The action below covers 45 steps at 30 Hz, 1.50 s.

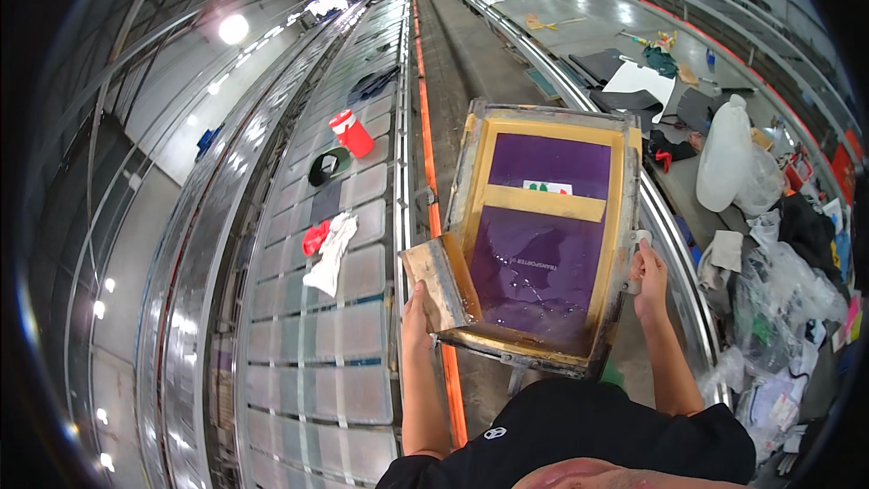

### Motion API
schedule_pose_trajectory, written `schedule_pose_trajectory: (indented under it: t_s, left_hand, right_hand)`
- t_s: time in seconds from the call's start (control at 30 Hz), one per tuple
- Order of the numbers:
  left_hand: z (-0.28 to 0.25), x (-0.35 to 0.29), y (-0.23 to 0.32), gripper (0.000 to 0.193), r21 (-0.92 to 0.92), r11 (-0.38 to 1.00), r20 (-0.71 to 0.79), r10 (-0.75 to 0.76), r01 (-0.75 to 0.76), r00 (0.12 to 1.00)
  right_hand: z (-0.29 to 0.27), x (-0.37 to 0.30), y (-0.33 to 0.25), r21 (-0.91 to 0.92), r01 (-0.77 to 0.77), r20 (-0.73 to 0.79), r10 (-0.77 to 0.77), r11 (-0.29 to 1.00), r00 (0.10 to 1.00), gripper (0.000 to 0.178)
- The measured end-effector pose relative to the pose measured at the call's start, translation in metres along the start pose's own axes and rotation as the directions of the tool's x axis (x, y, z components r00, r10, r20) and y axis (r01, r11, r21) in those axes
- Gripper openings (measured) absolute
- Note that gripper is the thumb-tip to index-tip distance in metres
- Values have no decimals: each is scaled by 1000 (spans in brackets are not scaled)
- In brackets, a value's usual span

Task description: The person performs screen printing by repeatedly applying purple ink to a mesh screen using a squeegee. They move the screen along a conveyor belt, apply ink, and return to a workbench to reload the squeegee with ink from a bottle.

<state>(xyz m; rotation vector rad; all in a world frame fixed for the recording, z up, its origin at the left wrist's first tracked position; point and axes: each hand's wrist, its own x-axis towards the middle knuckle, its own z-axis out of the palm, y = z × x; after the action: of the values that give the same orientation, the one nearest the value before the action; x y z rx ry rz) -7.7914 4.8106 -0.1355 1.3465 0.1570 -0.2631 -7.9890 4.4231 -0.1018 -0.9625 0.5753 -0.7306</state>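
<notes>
Your right hand (648, 276) has its fingers curled around the right edge of the frame (617, 208), in front of you. Your left hand (415, 319) is near its lower left corner, thumb against the scraper (439, 285) tilted there; I cannot tell how the hidden fingers close. A yellow strip (543, 203) crosses the frame's purple sheet (534, 272).
</notes>
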Motion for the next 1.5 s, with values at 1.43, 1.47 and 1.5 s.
schedule_pose_trajectory:
  t_s: [1.43,1.47,1.5]
  left_hand:
    - [364,1011,188,62,1,1000,74,17,-17,997]
    - [367,1045,184,61,0,1000,84,22,-22,996]
    - [380,1071,187,61,9,1000,71,24,-24,997]
  right_hand:
    - [500,937,168,69,-78,-122,86,995,989,39]
    - [515,963,171,66,-81,-111,88,995,990,40]
    - [527,995,172,82,-43,-88,51,996,995,40]
